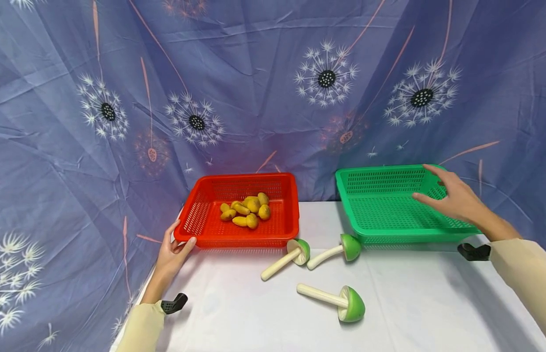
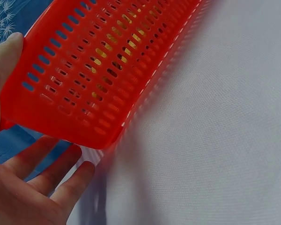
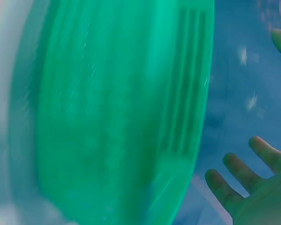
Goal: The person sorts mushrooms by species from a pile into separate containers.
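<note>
In the head view my left hand (image 1: 170, 255) is at the near left corner of a red slotted plastic basket (image 1: 238, 243). The left wrist view shows its thumb (image 2: 8, 51) against the red rim and three fairly straight fingers spread below the corner. Several small yellow, knobbly lumps (image 1: 240, 209) lie in the red basket. Over the right side of a green slotted plastic basket (image 1: 378, 215) hovers my right hand (image 1: 455, 198), thumb and fingers spread apart with nothing between them. The right wrist view is blurred, with the hand (image 3: 262, 187) beside the green basket.
Three toy mushrooms with green caps and white stems lie on the white table (image 1: 238, 313): one mushroom (image 1: 282, 263) by the red basket, another mushroom (image 1: 334, 252) by the green one, a third mushroom (image 1: 330, 298) nearer me. A blue dandelion-print cloth (image 1: 264, 98) hangs behind the baskets.
</note>
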`<act>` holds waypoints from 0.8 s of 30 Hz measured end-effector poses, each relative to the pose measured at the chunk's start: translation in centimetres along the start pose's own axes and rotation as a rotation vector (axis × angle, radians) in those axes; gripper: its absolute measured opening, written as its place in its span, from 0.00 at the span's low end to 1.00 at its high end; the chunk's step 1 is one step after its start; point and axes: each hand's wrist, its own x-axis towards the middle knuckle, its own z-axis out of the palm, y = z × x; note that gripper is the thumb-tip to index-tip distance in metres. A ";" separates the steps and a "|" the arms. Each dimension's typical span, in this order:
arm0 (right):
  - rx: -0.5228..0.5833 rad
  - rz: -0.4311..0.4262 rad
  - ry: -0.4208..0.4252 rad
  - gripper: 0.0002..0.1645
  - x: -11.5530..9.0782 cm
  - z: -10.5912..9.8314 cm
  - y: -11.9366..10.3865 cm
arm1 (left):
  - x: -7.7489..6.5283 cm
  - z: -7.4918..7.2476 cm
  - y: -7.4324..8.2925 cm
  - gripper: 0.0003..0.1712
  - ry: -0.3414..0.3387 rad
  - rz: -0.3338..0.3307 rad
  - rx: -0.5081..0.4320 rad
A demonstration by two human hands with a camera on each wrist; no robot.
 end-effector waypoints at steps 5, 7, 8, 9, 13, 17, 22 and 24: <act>-0.005 0.114 0.019 0.57 -2.9 -1.4 4.3 | 0.0 0.1 0.0 0.48 -0.007 -0.016 -0.003; 0.002 0.155 0.041 0.58 -4.0 -1.6 5.5 | -0.1 0.2 0.0 0.48 -0.005 -0.019 -0.011; -0.003 0.177 0.060 0.59 -4.6 -1.6 6.1 | -0.1 0.2 -0.1 0.48 -0.004 -0.017 -0.018; -0.005 0.198 0.075 0.59 -5.1 -1.5 6.6 | -0.1 0.1 -0.1 0.47 -0.004 -0.015 -0.030; -0.007 0.269 0.121 0.60 -7.2 -1.1 8.4 | -0.1 0.1 -0.2 0.47 -0.001 -0.005 -0.058; 0.035 0.337 0.109 0.61 -8.8 -0.5 9.6 | -0.2 0.1 -0.3 0.47 -0.002 -0.016 -0.063; 0.097 0.383 0.092 0.59 -10.0 0.5 10.2 | -0.2 0.2 -0.4 0.47 -0.001 -0.031 -0.054; 0.132 0.384 0.099 0.58 -10.4 0.8 10.2 | -0.2 0.2 -0.4 0.48 0.000 -0.034 -0.052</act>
